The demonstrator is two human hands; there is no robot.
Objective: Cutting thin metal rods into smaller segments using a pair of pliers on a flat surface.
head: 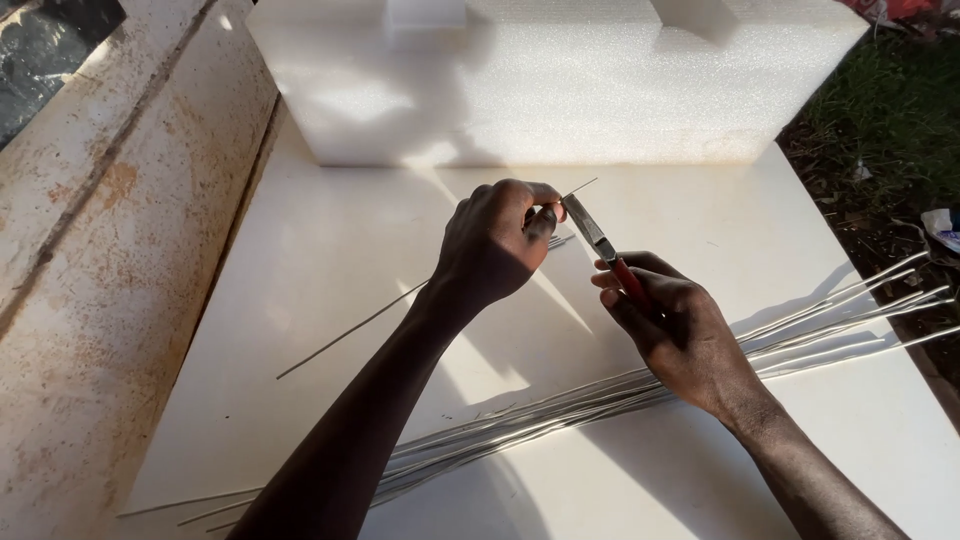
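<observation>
My left hand (pixel 497 238) pinches a long thin metal wire (pixel 345 337) near its far end; the wire slants down to the left over the white board (pixel 330 240). My right hand (pixel 678 330) grips red-handled pliers (pixel 600 242), whose metal jaws meet the wire right beside my left fingertips. The wire's short tip sticks out past the jaws toward the upper right.
A bundle of several long silver wires (pixel 620 392) lies across the board from lower left to right edge. A large white foam block (pixel 550 80) stands at the back. A rusty pale surface (pixel 90 230) runs along the left; grass and dirt (pixel 890 130) lie to the right.
</observation>
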